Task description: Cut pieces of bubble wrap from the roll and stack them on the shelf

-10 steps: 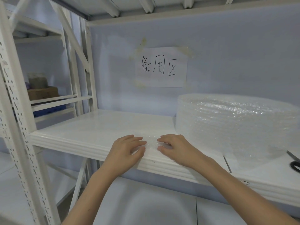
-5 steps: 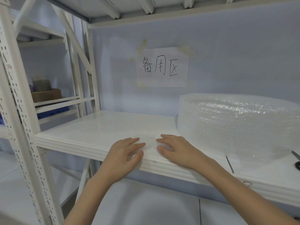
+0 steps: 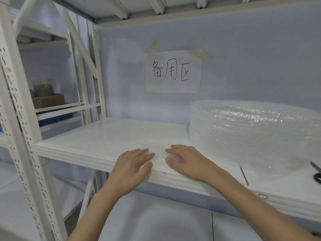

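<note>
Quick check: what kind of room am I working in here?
Likely a storeroom or packing area: white metal racking, a big bubble wrap roll on the shelf, and a handwritten paper sign taped up.

Between the earlier pictures and now very little changes. The left hand [image 3: 133, 164] sits a bit more over the front edge of the shelf [image 3: 90, 145] than one second ago: its thumb now lies on the edge, and its fingers reach less far onto the bubble wrap piece [image 3: 157, 150]. The gap between the fingertips of the left hand and the right hand [image 3: 184, 160] is slightly wider than before. The whole view shifts a little to the right, so the shelf post at the left appears wider and the scissors [image 3: 317, 173] at the right border are now cut off more by the frame.
</note>
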Motion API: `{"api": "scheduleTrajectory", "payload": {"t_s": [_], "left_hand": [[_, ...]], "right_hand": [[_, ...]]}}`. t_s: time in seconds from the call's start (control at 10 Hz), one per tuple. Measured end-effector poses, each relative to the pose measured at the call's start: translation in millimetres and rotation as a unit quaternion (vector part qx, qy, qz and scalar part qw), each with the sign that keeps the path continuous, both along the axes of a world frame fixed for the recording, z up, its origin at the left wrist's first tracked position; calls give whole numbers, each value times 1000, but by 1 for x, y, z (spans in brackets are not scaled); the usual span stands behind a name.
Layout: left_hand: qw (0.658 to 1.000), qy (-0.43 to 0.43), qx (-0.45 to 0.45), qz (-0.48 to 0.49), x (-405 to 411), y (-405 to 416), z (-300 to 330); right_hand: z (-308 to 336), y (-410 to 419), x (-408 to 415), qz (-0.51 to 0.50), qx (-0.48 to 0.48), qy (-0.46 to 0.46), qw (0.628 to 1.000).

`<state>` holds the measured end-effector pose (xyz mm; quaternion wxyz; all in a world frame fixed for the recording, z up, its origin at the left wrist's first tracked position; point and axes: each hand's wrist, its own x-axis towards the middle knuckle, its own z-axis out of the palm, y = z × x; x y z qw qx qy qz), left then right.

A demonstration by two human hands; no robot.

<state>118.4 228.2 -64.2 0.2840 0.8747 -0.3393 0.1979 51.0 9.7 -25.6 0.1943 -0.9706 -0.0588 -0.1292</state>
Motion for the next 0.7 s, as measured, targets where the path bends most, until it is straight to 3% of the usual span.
{"api": "scheduleTrajectory", "payload": {"t_s": [0.2, 0.3, 0.5, 0.6, 0.7], "left_hand": [[1000, 6, -4, 1, -1, -1, 4], [999, 23, -23, -1, -4, -2, 7], [997, 55, -56, 0, -12, 0, 16], [994, 26, -105, -16, -32, 1, 33], [977, -7, -208, -41, -63, -1, 65]], "right_hand": [[2, 2, -3, -7, -10, -9, 1000], [1, 4, -7, -26, -50, -61, 997], [4, 9, -26, -95, -112, -263, 954], [14, 17, -61, -102, -5, -292, 951], [41, 16, -111, -53, 131, -408, 902]]}}
